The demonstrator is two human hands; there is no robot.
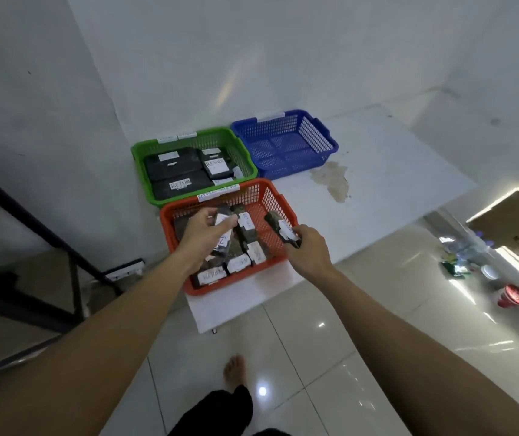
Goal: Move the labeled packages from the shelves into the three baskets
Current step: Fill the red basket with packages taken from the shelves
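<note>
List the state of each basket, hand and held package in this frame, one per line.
Blue basket: empty, upright on the white board.
Green basket: holds several flat black labeled packages.
Orange basket: crowded with labeled packages, some tilted.
Left hand: over the orange basket, fingers open, gripping nothing.
Right hand: closed on a small package above the orange basket's right side.
</note>
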